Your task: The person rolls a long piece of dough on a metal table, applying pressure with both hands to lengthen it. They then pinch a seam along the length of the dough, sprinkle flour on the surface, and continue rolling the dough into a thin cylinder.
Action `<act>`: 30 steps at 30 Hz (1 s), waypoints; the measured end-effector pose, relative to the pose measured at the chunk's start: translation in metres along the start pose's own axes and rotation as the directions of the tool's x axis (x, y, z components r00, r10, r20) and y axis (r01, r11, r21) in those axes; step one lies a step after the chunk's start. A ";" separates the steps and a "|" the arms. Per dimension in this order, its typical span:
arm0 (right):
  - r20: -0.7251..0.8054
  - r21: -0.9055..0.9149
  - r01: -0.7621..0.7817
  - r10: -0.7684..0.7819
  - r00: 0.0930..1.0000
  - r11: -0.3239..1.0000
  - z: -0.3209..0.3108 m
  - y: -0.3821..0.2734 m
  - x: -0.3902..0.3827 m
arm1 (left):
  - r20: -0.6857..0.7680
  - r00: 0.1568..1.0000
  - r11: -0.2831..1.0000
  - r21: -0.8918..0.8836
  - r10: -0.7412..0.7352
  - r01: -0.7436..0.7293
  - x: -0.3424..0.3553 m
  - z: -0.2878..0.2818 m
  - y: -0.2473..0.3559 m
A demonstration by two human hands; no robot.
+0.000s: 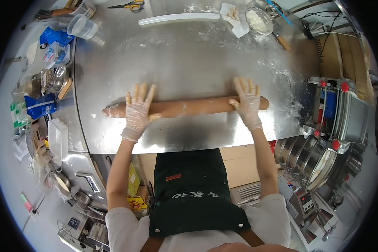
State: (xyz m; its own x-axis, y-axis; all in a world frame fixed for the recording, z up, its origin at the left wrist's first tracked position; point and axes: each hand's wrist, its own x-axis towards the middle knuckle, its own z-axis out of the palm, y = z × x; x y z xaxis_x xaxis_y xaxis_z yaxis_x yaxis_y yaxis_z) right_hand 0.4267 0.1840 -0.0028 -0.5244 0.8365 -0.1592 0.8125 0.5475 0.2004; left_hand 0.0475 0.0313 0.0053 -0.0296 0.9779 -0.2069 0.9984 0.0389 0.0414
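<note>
Across a metal table (176, 69) dusted with white powder, a long brown roll (191, 108) lies from side to side near the front edge, beneath the gloved hands of a person in a dark green apron (189, 189). The left hand (137, 114) presses flat toward one end, the right hand (248, 108) toward the other, both with palms on the roll, fingers stretched past its far side and thumbs pointing inward; neither is clenched around it. Each end of the roll extends beyond the hands, farther on the left, where white dust clings to the surface. Along the table's far side lie scissors (134, 6) with yellow-and-black handles, a white strip (179, 18), a piece of white paper (240, 31) and, at right, a bowl (248, 24) of white powder beside a wooden-handled tool (283, 42). At far left stands a clear plastic cup (82, 27).
</note>
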 end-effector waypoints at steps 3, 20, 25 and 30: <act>-0.144 0.388 0.084 -0.030 0.989 0.918 0.033 0.003 -0.034 | -0.117 0.993 0.976 -0.217 -0.013 -0.013 -0.024 0.020 0.021; -0.197 0.312 -0.019 0.084 0.977 0.950 0.013 0.020 0.042 | -0.128 0.953 0.961 -0.018 -0.275 0.275 0.044 0.023 -0.010; -0.194 0.382 -0.053 0.137 0.971 0.923 0.024 0.008 -0.054 | -0.211 0.946 0.969 -0.059 -0.246 0.239 -0.048 0.038 0.017; -0.325 0.397 -0.121 0.263 0.908 0.910 0.028 -0.050 -0.053 | -0.262 0.876 0.906 -0.245 -0.405 0.346 -0.040 0.046 0.070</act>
State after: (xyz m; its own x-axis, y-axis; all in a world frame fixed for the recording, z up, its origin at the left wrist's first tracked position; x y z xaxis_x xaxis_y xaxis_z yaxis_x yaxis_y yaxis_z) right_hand 0.4212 0.1120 -0.0313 -0.3458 0.9116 0.2224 0.9037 0.3874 -0.1825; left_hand 0.1208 -0.0147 -0.0288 -0.4433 0.8945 0.0578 0.8822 0.4240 0.2049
